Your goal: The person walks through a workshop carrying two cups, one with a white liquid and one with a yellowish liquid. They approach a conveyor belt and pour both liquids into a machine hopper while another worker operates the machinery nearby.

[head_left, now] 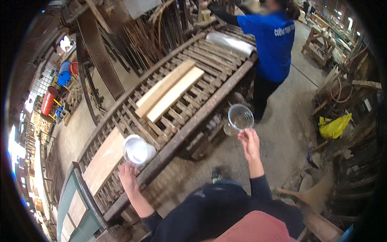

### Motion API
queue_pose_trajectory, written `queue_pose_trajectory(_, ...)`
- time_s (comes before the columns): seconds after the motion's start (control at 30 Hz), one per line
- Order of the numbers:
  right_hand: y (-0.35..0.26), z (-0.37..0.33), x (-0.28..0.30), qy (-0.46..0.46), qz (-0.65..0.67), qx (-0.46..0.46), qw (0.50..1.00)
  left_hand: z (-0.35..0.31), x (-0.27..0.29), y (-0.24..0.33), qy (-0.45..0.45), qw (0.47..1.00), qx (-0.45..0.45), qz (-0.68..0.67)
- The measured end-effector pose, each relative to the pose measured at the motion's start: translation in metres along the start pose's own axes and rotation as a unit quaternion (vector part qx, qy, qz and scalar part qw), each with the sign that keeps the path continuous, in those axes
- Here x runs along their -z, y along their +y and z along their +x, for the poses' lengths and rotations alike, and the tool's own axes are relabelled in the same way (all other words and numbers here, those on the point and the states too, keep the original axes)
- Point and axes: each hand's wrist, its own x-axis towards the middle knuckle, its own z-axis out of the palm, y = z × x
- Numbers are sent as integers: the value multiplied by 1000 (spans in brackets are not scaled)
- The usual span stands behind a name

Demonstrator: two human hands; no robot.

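Observation:
My left hand (pixel 128 176) has its fingers closed at the near edge of a round plastic tub (pixel 151 152), whitish inside, over the near edge of a slatted roller rack. What fills the tub, if anything, is too bright to tell. Out to the right, over the floor, my right hand (pixel 250 144) pinches the rim of a clear see-through plastic cup (pixel 241 117). The cup is tilted, its round mouth facing up toward me. A pale wooden board (pixel 104 161) lies on the rack beside the tub.
Two narrow planks (pixel 173 92) rest farther along the rack (pixel 189 121). Beyond them lies a shiny plastic-wrapped roll (pixel 230 43). A person in a blue shirt (pixel 269 44) stands at the rack's far end. A yellow bag (pixel 334 126) and a broom (pixel 316 193) are at the right.

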Motion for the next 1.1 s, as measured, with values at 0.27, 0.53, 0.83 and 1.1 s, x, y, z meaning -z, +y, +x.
queue_pose_trajectory(0.27,2,5,-1,7,16,9,1000,3,-6,0,22,999,9,-23)
queue_pose_trajectory(0.53,3,5,-2,2,28,10,1000,-1,-5,3,24,999,-3,-26)
queue_pose_trajectory(0.83,3,5,8,17,19,24,999,-3,-4,3,18,999,5,-33)
queue_pose_trajectory(1.1,3,0,6,22,23,23,999,-5,-6,9,33,999,0,-30)
